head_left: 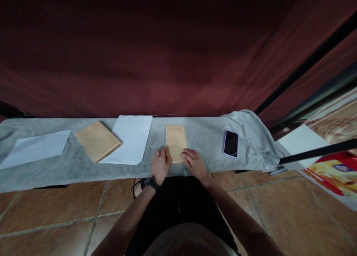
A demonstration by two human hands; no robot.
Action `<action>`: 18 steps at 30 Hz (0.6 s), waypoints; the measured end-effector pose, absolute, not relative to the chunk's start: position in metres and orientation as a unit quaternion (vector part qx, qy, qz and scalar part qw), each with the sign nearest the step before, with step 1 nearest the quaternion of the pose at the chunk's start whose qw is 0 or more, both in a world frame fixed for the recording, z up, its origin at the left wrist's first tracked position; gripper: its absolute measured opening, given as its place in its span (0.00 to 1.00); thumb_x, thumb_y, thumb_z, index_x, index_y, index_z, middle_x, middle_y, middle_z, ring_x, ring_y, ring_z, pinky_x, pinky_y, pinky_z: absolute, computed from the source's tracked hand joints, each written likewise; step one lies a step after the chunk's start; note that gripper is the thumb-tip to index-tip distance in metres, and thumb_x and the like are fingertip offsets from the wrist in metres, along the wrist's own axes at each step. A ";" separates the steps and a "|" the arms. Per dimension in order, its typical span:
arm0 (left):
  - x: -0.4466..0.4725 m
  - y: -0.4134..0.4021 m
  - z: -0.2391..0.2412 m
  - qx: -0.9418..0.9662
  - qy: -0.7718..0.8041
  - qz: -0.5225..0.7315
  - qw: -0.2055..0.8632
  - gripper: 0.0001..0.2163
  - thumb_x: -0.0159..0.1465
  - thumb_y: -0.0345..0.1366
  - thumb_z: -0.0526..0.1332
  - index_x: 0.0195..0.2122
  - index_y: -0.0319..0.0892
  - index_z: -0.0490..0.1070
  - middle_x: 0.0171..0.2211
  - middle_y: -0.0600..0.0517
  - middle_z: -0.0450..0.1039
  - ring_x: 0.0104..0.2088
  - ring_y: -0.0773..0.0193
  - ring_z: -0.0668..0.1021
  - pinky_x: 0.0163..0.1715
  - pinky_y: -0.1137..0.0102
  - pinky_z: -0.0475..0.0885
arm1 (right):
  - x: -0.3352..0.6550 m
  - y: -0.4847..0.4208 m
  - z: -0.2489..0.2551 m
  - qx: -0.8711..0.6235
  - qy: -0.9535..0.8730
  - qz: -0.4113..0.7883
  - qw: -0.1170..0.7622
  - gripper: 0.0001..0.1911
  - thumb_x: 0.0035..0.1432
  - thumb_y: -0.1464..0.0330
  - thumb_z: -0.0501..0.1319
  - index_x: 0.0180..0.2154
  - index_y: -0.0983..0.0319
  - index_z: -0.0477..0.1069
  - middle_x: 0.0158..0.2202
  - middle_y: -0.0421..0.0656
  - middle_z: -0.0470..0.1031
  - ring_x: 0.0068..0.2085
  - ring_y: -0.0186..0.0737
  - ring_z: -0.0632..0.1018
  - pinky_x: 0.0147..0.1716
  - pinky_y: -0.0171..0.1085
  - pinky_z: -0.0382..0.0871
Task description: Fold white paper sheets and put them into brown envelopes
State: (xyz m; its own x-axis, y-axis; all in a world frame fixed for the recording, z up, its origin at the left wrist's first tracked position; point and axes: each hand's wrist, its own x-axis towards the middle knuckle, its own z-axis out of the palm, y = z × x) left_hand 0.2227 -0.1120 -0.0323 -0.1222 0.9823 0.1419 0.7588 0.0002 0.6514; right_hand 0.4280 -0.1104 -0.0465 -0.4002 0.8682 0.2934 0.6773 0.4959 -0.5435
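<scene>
While the brown envelope (176,139) lies flat just below the frame's centre, your left hand (161,166) and right hand (196,164) touch its lower side edges; whether either grip pinches it cannot be told. Uneven hand pressure could skew or crease it. Count on the cloth-covered bench (206,135): one envelope between your hands; centre right, one phone (231,143); centre left, one white paper pile (131,137), one overlapping brown packet (96,141); far left, one white sheet (36,148).

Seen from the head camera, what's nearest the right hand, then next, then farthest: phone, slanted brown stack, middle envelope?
1. Middle envelope: touching the right hand.
2. Phone: to that hand's right.
3. Slanted brown stack: far off to the left.
</scene>
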 end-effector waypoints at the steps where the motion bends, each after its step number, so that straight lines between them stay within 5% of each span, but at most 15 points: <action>1: 0.226 -0.106 -0.032 0.672 0.658 0.302 0.156 0.23 0.64 0.32 0.56 0.60 0.38 0.67 0.52 0.39 0.73 0.54 0.50 0.75 0.55 0.55 0.70 | 0.427 -0.110 -0.048 -0.472 -0.820 0.166 0.278 0.20 0.65 0.76 0.57 0.55 0.57 0.73 0.60 0.47 0.73 0.61 0.44 0.73 0.64 0.51 0.63; 7: 0.255 -0.026 -0.039 0.802 0.553 0.199 0.108 0.25 0.71 0.40 0.48 0.66 0.36 0.61 0.69 0.39 0.57 0.71 0.48 0.55 0.68 0.51 0.53 | 0.427 -0.112 -0.053 -0.471 -0.819 0.163 0.284 0.19 0.66 0.74 0.56 0.56 0.58 0.72 0.60 0.48 0.73 0.62 0.45 0.72 0.65 0.52 0.62; 18: 0.249 0.012 -0.059 0.847 0.502 0.114 0.133 0.27 0.71 0.42 0.45 0.70 0.41 0.55 0.71 0.46 0.53 0.72 0.54 0.53 0.71 0.53 0.42 | 0.433 -0.110 -0.054 -0.465 -0.810 0.200 0.295 0.22 0.61 0.78 0.55 0.56 0.60 0.72 0.58 0.49 0.74 0.60 0.44 0.73 0.65 0.52 0.61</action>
